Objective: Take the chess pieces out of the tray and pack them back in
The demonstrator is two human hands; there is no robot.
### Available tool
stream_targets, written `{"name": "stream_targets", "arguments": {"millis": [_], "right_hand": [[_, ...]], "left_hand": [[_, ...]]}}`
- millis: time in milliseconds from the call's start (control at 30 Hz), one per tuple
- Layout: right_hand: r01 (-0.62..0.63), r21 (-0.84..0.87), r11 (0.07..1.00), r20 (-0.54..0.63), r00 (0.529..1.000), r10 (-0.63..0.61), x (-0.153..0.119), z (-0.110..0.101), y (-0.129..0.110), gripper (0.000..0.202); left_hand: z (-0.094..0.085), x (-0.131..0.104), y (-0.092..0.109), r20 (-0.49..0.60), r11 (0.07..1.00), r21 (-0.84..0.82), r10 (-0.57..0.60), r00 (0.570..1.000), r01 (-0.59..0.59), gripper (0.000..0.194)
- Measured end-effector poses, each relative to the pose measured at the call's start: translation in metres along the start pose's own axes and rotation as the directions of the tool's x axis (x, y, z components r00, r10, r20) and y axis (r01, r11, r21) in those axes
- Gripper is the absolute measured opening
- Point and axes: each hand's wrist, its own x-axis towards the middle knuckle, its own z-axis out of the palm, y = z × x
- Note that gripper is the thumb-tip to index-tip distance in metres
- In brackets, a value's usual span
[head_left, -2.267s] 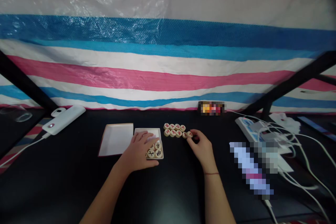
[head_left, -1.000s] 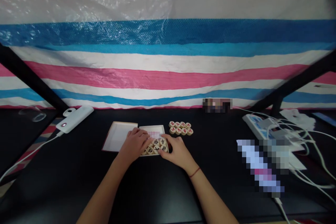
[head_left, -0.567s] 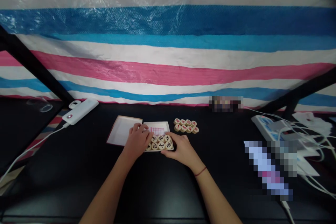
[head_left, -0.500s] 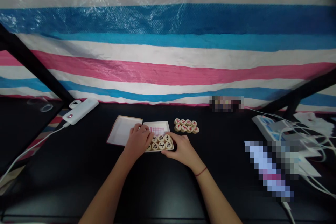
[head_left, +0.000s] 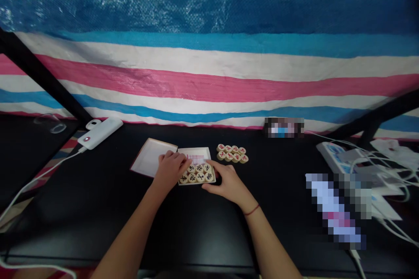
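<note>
A shallow white box (head_left: 195, 150) lies on the black table, with two rows of round Chinese chess pieces (head_left: 200, 177) with black characters in its near half. A sheet with pink lines (head_left: 195, 159) shows in the far half. My left hand (head_left: 170, 168) is bent over the box's left side, fingers closed; whatever lies beneath them is hidden. Around the right wall of the box curls my right hand (head_left: 229, 181), thumb at the near corner and fingers along the far side. The white-lined box lid (head_left: 149, 157) lies behind my left hand.
Red-character chess pieces (head_left: 232, 153) stand in two rows right of the box. A white device (head_left: 101, 133) with a cable is at the left. Rightward are a power strip (head_left: 334, 157), tangled cables and a blurred screen (head_left: 335, 211). A striped sheet (head_left: 209, 83) hangs behind.
The view has tilted slightly down. My left hand has shifted a little off the near row, and its leftmost piece shows more fully. My right hand stays at the box.
</note>
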Motion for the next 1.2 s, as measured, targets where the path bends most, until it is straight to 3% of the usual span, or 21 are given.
{"name": "stream_targets", "arguments": {"millis": [67, 167, 233, 367, 533, 667, 767, 967, 1100, 1200], "right_hand": [[-0.013, 0.006, 1.000, -0.030, 0.999, 0.013, -0.002, -0.001, 0.000, 0.067], [0.048, -0.017, 0.999, -0.205, 0.978, -0.051, -0.004, 0.002, -0.006, 0.052], [0.153, -0.034, 0.988, -0.302, 0.940, -0.157, -0.004, 0.008, -0.014, 0.040], [0.334, 0.013, 0.942, -0.353, 0.883, -0.308, -0.004, 0.019, -0.031, 0.029], [0.391, 0.004, 0.920, -0.390, 0.848, -0.358, -0.004, 0.025, -0.033, 0.022], [0.329, -0.007, 0.944, -0.392, 0.868, -0.306, -0.003, 0.025, -0.025, 0.017], [0.276, -0.032, 0.961, -0.416, 0.870, -0.264, -0.003, 0.024, -0.020, 0.018], [0.234, 0.008, 0.972, -0.465, 0.861, -0.204, -0.002, 0.020, -0.019, 0.019], [0.061, 0.097, 0.993, -0.585, 0.811, 0.007, -0.002, 0.016, -0.013, 0.025], [-0.048, 0.158, 0.986, -0.597, 0.791, 0.134, -0.004, 0.011, -0.002, 0.026]], "left_hand": [[-0.002, 0.000, 0.000, -0.127, 0.999, -0.045, 0.004, 0.992, -0.010, 0.019], [-0.008, -0.004, 0.006, -0.251, 0.977, -0.173, 0.076, 0.965, -0.122, 0.020], [-0.008, -0.009, 0.016, -0.224, 0.927, -0.327, 0.114, 0.968, -0.185, 0.020], [0.000, -0.018, 0.037, -0.077, 0.804, -0.585, 0.080, 0.994, -0.110, 0.022], [0.006, -0.020, 0.040, -0.033, 0.760, -0.649, 0.021, 0.999, -0.038, 0.022], [0.004, -0.018, 0.035, -0.061, 0.779, -0.614, 0.116, 0.991, -0.129, 0.013], [0.003, -0.017, 0.036, -0.111, 0.778, -0.592, 0.180, 0.977, -0.210, 0.018], [0.005, -0.016, 0.036, -0.174, 0.785, -0.570, 0.174, 0.969, -0.243, 0.018], [0.007, -0.015, 0.031, -0.236, 0.796, -0.563, 0.101, 0.966, -0.221, 0.020], [0.008, -0.013, 0.029, -0.281, 0.804, -0.553, 0.065, 0.957, -0.217, 0.020]]}}
